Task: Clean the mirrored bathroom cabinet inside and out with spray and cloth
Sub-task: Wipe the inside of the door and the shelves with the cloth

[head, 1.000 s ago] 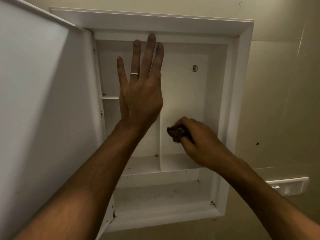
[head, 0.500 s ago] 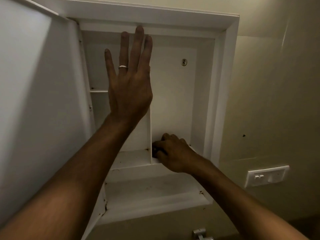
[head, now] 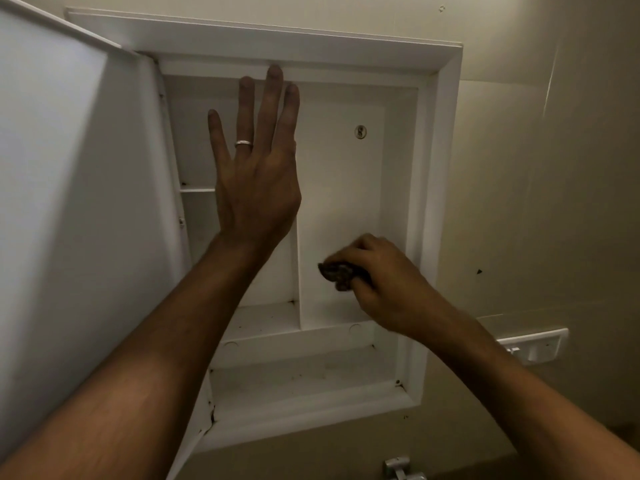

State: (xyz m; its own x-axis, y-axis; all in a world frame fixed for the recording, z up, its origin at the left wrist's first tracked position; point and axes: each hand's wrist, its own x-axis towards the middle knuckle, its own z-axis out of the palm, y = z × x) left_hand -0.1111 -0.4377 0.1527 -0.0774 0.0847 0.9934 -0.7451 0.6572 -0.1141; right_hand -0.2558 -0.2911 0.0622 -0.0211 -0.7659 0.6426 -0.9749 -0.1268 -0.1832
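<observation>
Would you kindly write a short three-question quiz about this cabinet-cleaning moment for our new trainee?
1. True or false: the cabinet door stands open on the left side.
2. Multiple choice: what does the right hand hold? A) a spray bottle B) a dark bunched cloth C) nothing
3. Short answer: how do the fingers of the left hand lie, and where in the cabinet are they?

Key:
1. True.
2. B, in the tall right compartment, against its back panel.
3. Straight and spread, in front of the upper part of the divider, fingertips near the top inner edge; a ring sits on one finger.
</observation>
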